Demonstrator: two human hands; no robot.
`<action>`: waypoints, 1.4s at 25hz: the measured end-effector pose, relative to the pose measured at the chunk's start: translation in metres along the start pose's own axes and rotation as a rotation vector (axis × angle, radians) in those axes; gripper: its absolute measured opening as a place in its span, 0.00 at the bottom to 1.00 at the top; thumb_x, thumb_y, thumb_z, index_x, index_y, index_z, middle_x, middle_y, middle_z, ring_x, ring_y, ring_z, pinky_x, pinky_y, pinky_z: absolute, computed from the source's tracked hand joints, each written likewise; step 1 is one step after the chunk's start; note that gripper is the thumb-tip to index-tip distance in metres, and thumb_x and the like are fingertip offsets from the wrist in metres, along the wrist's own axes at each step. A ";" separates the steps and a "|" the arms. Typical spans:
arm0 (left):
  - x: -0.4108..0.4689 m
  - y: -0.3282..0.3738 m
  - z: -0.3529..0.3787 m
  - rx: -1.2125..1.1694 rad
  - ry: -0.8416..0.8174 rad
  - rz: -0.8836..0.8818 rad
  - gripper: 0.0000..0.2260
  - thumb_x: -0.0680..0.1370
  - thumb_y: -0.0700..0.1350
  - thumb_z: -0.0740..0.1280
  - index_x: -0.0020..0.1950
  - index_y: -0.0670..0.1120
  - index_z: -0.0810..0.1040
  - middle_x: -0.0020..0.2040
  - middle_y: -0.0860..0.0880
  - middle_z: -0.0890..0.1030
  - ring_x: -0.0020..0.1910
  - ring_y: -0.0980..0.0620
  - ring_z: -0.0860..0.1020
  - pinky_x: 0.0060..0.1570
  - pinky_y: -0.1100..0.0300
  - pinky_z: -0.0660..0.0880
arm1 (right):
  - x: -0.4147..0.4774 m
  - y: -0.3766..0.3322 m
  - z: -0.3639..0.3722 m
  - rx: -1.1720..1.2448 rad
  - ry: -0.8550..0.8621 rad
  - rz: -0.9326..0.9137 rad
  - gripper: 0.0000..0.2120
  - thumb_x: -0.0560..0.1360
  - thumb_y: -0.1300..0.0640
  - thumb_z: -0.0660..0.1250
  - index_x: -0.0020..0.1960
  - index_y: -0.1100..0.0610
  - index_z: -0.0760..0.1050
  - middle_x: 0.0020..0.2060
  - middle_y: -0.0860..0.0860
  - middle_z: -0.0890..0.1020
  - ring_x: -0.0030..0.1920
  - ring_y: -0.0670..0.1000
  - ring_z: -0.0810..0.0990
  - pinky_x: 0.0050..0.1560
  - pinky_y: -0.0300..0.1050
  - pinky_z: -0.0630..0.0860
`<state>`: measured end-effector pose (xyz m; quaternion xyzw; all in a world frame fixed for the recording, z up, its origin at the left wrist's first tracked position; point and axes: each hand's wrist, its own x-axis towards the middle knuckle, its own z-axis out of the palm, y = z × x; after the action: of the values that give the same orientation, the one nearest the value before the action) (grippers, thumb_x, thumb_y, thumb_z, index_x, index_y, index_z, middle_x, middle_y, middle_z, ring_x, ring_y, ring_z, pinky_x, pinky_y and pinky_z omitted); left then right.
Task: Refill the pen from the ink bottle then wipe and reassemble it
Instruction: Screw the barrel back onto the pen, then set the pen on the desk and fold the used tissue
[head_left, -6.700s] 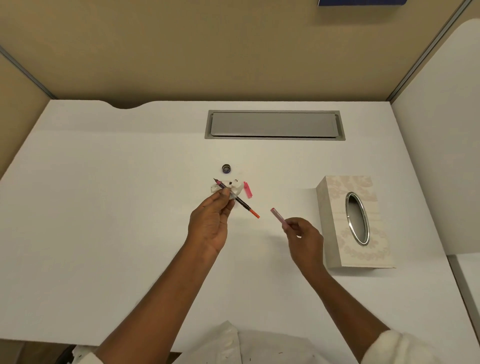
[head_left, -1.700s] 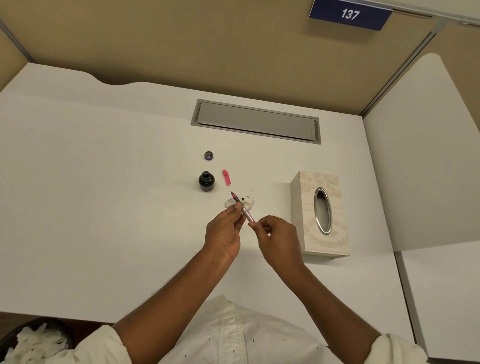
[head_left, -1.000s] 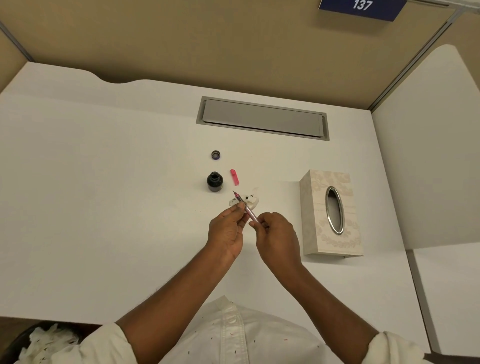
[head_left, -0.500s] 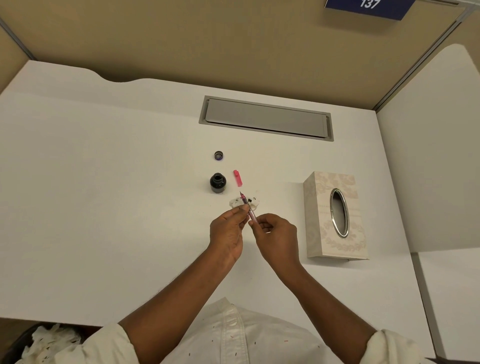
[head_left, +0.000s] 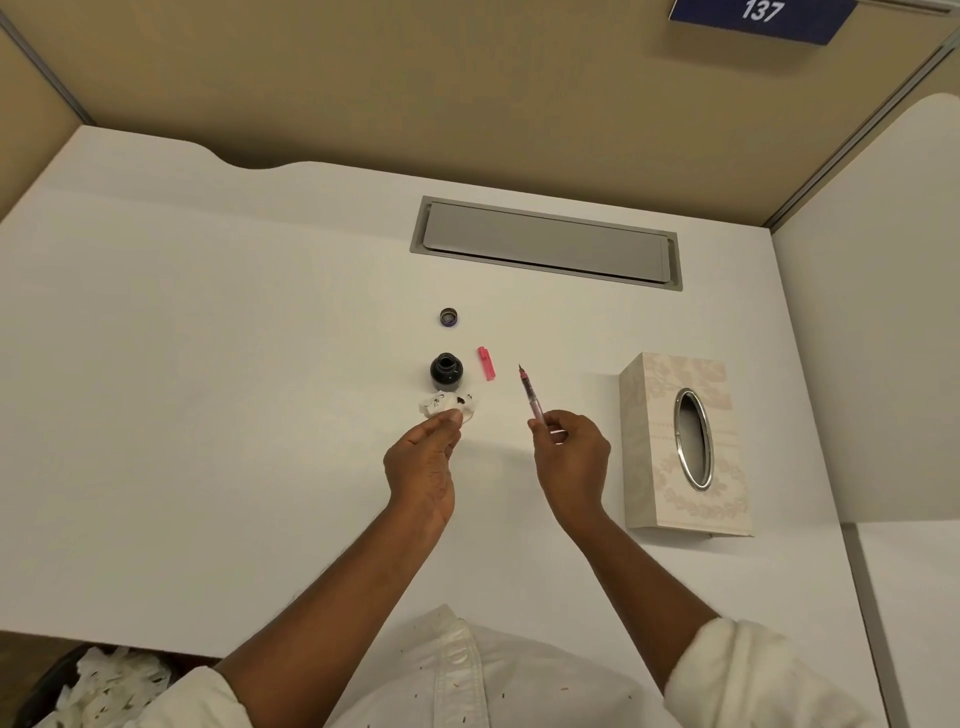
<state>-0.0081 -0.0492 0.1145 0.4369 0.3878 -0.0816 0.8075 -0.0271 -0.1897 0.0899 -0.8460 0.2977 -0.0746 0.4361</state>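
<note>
My right hand (head_left: 571, 457), just right of the frame's centre, has the pen (head_left: 531, 395) by its lower end. My thumb and fingers (head_left: 546, 422) are curled round the clear pinkish barrel, and the dark nib points up and slightly left, clear of the bench (head_left: 208, 364).

My left hand (head_left: 423, 462), at centre, pinches a crumpled tissue (head_left: 448, 405) spotted with dark ink between the thumb and fingertips. I cannot tell whether the wad touches the bench. The two hands are apart.

The ink bottle (head_left: 447, 371) stands open just above the tissue. Its bottle cap (head_left: 449, 316) lies further up the frame, well apart from it. A pink cap (head_left: 487, 362) lies on the bench between the bottle and the nib.

A patterned tissue box (head_left: 685, 441) with an oval opening sits at the right, near my right hand. A grey hatch (head_left: 545, 244) is set into the bench above centre. A blue sign (head_left: 761, 15) reading 137 is at the upper right. In the lower left corner is a bin (head_left: 104, 686) holding white tissues.
</note>
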 end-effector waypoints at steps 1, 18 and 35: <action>0.000 0.002 -0.003 0.007 0.006 0.010 0.05 0.69 0.31 0.71 0.41 0.39 0.81 0.39 0.46 0.84 0.47 0.48 0.81 0.55 0.56 0.75 | 0.007 0.009 0.009 -0.052 -0.017 0.018 0.05 0.73 0.56 0.70 0.44 0.57 0.81 0.39 0.50 0.81 0.37 0.48 0.78 0.34 0.35 0.68; 0.015 0.030 -0.037 0.060 0.082 0.066 0.06 0.69 0.30 0.71 0.39 0.40 0.80 0.42 0.44 0.83 0.45 0.47 0.80 0.54 0.54 0.77 | 0.018 0.056 0.075 -0.368 -0.043 -0.006 0.09 0.76 0.59 0.65 0.47 0.64 0.81 0.44 0.58 0.77 0.47 0.60 0.75 0.46 0.54 0.76; 0.017 0.039 -0.057 0.049 0.088 0.060 0.06 0.69 0.30 0.71 0.38 0.40 0.80 0.43 0.43 0.82 0.47 0.46 0.80 0.56 0.53 0.76 | 0.009 0.062 0.085 -0.271 0.074 -0.028 0.08 0.74 0.62 0.67 0.48 0.64 0.81 0.44 0.59 0.77 0.47 0.61 0.76 0.47 0.55 0.76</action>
<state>-0.0094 0.0216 0.1098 0.4712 0.4075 -0.0478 0.7808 -0.0139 -0.1630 -0.0114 -0.8979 0.3092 -0.0711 0.3052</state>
